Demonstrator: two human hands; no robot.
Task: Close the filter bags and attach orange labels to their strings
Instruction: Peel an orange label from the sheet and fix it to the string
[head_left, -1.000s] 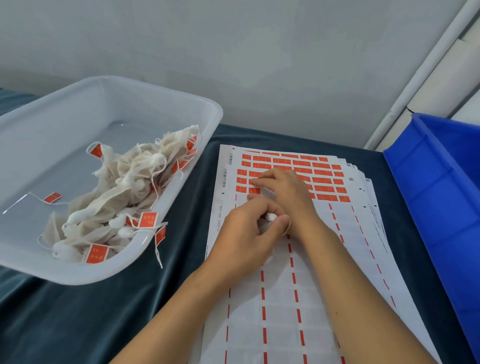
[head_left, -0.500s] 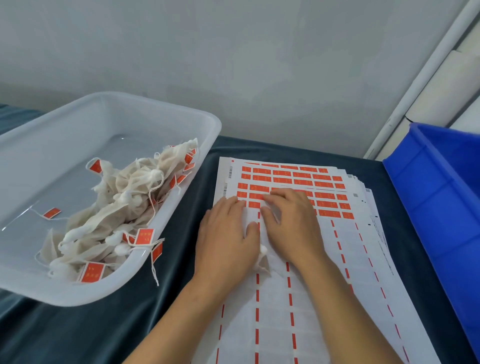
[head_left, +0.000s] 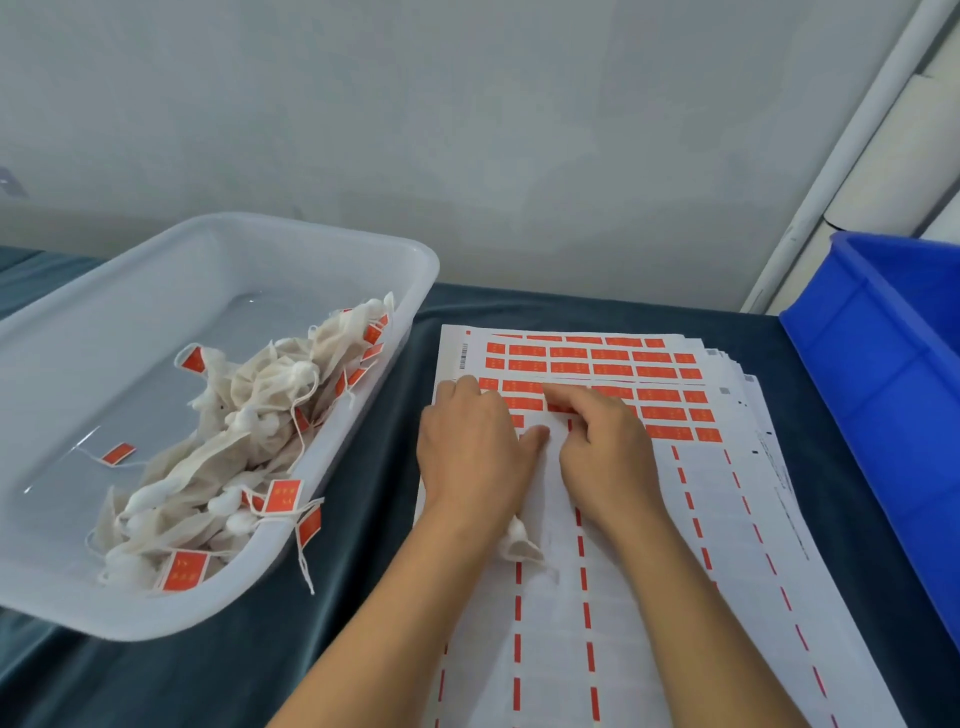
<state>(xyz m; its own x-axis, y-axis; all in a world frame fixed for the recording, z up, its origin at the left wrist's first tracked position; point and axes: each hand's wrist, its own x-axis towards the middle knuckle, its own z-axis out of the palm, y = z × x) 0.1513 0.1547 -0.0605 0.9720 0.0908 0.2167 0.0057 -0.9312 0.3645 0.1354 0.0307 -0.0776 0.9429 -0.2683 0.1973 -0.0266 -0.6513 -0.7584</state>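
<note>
Filter bag (head_left: 519, 543), small and white, lay on the label sheet (head_left: 649, 571), tucked partly beneath the heel of the person's left hand (head_left: 475, 457). That hand lay palm down on the paper, fingers fairly straight and reaching up to the nearest row of orange labels (head_left: 660, 395), thumb out to the side; it pressed on the sheet rather than gripping anything. Just beside it, the right hand (head_left: 605, 457) rested with its fingers bent, the fingertips working at the edge of an orange label in the partly stripped row; whether a label was already pinched between them I could not tell. The lower part of the sheet showed only bare backing with thin orange strips. The sheet topped a fanned stack of the same paper on a dark blue cloth (head_left: 363, 623). To the left stood a translucent white tub (head_left: 156, 270) holding a heap of finished bags (head_left: 234, 441) with orange tags, one string hanging over its rim. A blue crate (head_left: 883, 389) stood at the right.
</note>
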